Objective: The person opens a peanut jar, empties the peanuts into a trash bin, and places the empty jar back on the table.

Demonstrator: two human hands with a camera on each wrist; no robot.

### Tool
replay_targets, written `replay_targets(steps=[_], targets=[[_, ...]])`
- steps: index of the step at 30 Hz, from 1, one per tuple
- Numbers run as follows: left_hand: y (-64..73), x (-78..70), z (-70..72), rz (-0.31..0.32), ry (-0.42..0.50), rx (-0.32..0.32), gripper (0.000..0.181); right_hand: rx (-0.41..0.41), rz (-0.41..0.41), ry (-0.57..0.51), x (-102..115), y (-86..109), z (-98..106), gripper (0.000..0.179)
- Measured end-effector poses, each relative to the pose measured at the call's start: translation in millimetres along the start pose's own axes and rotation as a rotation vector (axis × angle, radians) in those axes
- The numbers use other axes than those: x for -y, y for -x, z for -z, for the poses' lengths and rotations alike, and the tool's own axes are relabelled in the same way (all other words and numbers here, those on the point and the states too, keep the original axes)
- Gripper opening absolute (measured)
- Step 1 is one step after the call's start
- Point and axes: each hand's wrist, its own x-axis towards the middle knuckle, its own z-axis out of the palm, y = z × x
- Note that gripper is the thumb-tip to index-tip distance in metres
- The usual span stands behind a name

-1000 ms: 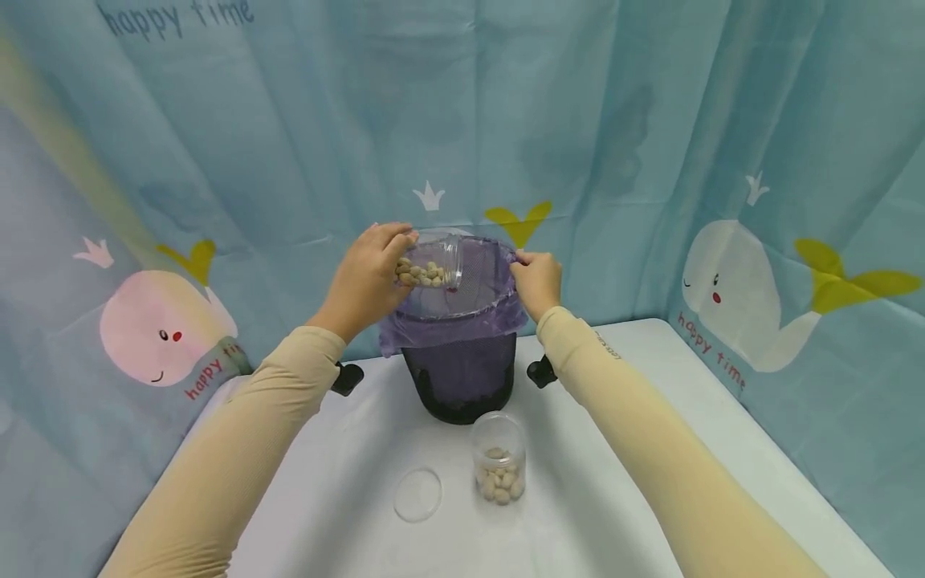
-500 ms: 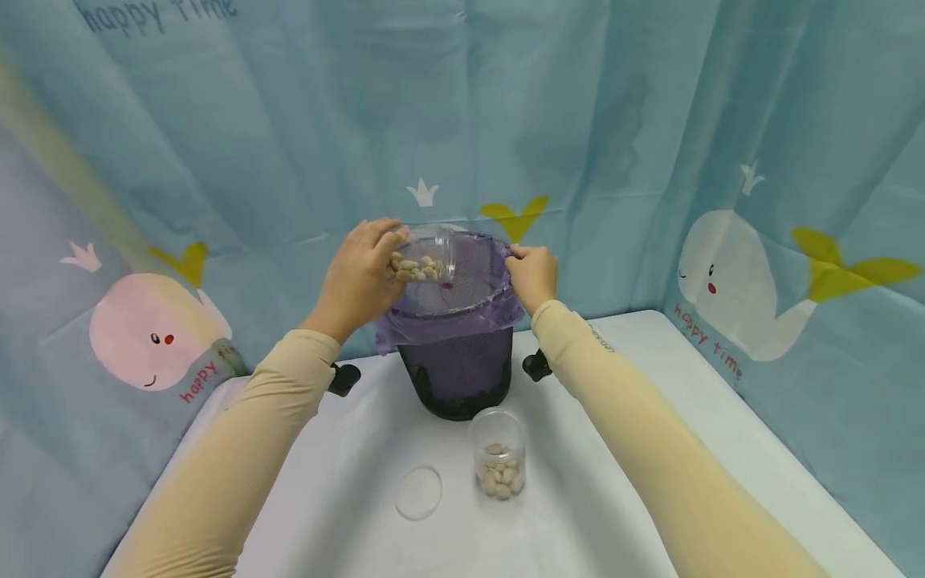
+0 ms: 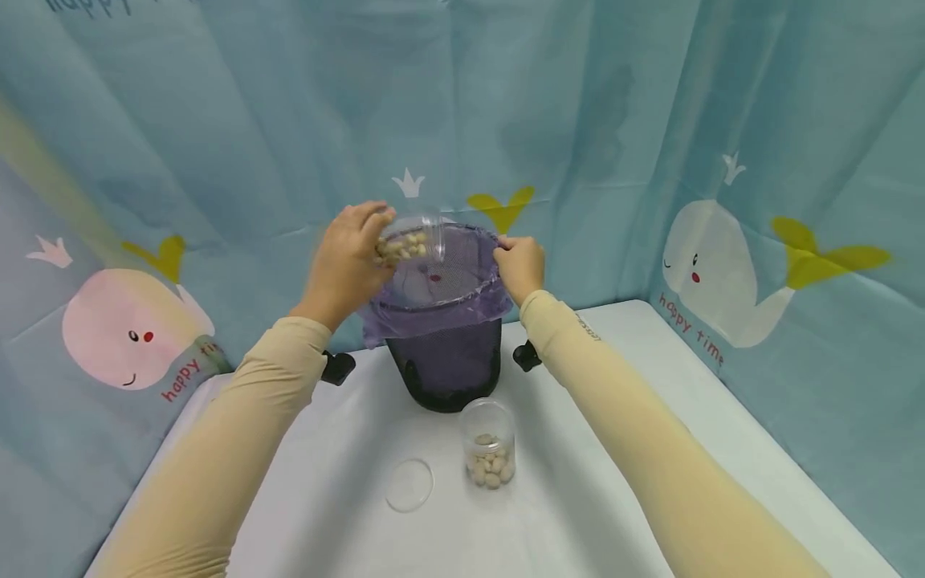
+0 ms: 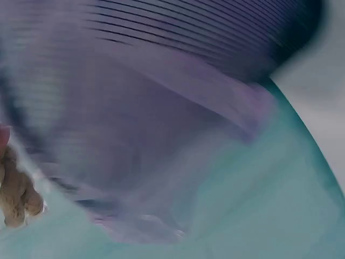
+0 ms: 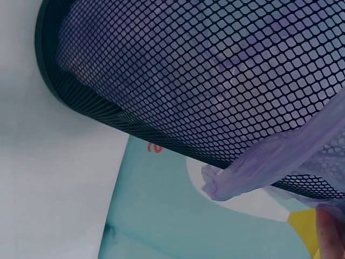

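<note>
My left hand (image 3: 345, 261) grips a clear plastic jar (image 3: 432, 233) tipped on its side, its mouth pointing right over the bin. Tan, nut-like pieces (image 3: 406, 246) lie along the jar's lower side; a few show at the left edge of the left wrist view (image 4: 19, 194), which is blurred. Below is a black mesh bin (image 3: 451, 365), lined with a purple plastic bag (image 3: 433, 319) folded over its rim. At the rim's right side my right hand (image 3: 522, 266) pinches the bag; in the right wrist view a fingertip (image 5: 327, 232) shows beside the bag.
A second clear jar (image 3: 488, 445), upright and partly filled with similar pieces, stands on the white table (image 3: 578, 514) before the bin. Left of it lies a thin clear disc or ring (image 3: 409, 485). A blue printed curtain (image 3: 564, 120) hangs close behind the bin.
My left hand has raised the tipped jar slightly relative to the bin rim, and the pieces inside have shifted. The right hand keeps its hold on the bag. The head view has drifted slightly.
</note>
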Motion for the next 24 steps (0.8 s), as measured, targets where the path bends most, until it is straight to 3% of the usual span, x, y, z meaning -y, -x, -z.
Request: replay_targets(steps=[3,4,8,13,17,20,24], targets=[[0.3,-1.2,-3.4,-0.021,-0.008,0.107,0.061,-0.008,-0.005,0.018,0.4,-1.2,1.8,0.034],[0.3,-2.0,-4.4,-0.020,-0.007,0.117,0.061,-0.008,-0.008,0.026,0.5,-1.5,3.0,0.034],[-1.1,-2.7,-4.6,0.021,0.006,0.059,0.061,-0.002,-0.006,0.043,1.1,-3.2,6.8,0.034],[-3.7,-0.4,-1.6,0.026,0.013,0.106,0.060,-0.004,-0.015,0.030,1.5,-2.2,9.1,0.034],[-4.1,-1.2,-2.2,0.059,0.050,0.078,0.056,-0.009,-0.022,0.040,-0.3,-1.4,11.7,0.034],[-3.1,-5.5,-6.6,0.064,0.046,0.116,0.056,-0.016,-0.020,0.045,-1.6,-1.1,13.4,0.034],[1.2,-9.1,-11.1,0.053,0.020,0.213,0.060,-0.016,-0.021,0.043,-2.7,0.9,12.3,0.034]])
